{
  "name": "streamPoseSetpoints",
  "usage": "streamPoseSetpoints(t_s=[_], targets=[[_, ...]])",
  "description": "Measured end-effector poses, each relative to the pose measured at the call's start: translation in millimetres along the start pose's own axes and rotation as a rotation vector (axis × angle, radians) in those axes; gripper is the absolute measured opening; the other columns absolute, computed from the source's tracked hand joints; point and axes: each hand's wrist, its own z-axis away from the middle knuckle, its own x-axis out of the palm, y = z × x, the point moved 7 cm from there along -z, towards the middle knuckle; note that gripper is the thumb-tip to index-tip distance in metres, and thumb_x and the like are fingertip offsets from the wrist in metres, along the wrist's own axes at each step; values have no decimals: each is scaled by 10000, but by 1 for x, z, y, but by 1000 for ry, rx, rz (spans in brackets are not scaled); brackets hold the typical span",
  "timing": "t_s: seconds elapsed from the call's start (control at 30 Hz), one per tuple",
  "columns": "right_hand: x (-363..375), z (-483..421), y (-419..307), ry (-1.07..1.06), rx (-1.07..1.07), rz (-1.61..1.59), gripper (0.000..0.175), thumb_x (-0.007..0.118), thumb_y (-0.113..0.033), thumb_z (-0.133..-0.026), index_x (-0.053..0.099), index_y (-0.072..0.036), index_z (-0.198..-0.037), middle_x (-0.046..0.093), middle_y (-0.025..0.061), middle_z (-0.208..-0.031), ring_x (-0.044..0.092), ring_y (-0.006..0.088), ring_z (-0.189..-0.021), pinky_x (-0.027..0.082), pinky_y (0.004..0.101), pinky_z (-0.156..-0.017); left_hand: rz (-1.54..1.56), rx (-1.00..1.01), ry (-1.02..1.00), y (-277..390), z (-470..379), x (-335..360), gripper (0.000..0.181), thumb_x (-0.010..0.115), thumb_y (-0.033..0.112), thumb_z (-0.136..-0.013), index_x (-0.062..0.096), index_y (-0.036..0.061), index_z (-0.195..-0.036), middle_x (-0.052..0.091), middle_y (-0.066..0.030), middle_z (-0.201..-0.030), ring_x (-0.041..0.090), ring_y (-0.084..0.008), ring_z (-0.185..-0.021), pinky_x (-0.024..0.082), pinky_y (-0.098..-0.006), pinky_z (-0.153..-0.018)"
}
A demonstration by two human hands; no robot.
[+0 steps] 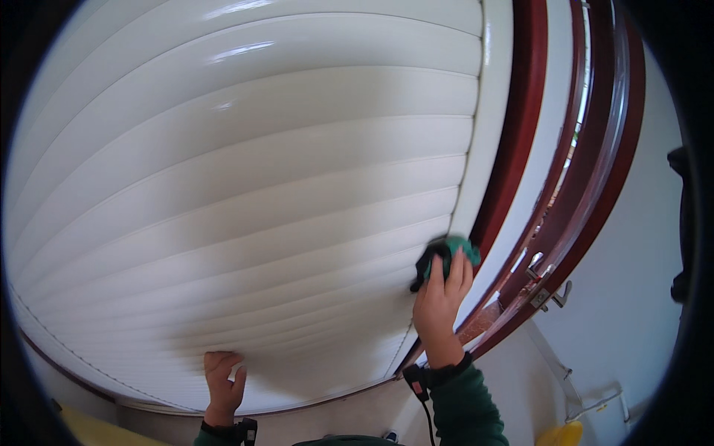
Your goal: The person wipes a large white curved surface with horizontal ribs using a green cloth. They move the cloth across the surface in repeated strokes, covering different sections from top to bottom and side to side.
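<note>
A large white slatted panel [312, 184] fills most of the view, its slats running crosswise. My right hand [443, 304] grips a bunched cloth [458, 251], part green and part black. That cloth is pressed at the panel's smooth right-hand border [484, 122], beside a dark red frame [524, 100]. Low and to the left, my left hand [224, 384] is at the slats with its fingers bent and the thumb apart. It holds nothing visible; whether the fingertips touch the panel is hard to tell. Both wrists wear dark bands with small devices.
A dark red door [605, 184] stands ajar on the right, with metal lever handles [560, 295] jutting out. White pipes [597, 410] run low along the wall there, above a yellow object [560, 434]. Another yellow surface [100, 426] lies at lower left.
</note>
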Motion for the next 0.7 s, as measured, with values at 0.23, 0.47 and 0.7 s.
streamPoseSetpoints(t_s=[0.23, 0.47, 0.7], targets=[[27, 84, -42, -215, -7, -104, 321, 591, -24, -777, 643, -12, -1094, 445, 187, -1331, 415, 383, -1199, 377, 457, -973, -22, -18, -51, 4, -3, -2, 190, 694, 60, -688, 657, 51, -874, 614, -113, -900, 530, -312, -884, 425, -410, -794], [11, 73, -129, -311, -455, -462, 261, 613, -103, -780, 666, -74, -1033, 566, 101, -1193, 505, 286, -1108, 431, 428, -827, 8, -1, -86, 1, 0, 2, 186, 707, 72, -701, 665, 62, -882, 632, -111, -908, 559, -313, -905, 438, -412, -817], [1, 39, -22, -44, 105, -194, 248, 600, 48, -685, 628, 5, -927, 557, 189, -1134, 524, 384, -1058, 397, 494, -909, 31, 26, -119, -2, 3, 0, 189, 716, 74, -723, 669, 67, -906, 644, -110, -914, 571, -317, -909, 448, -411, -825]])
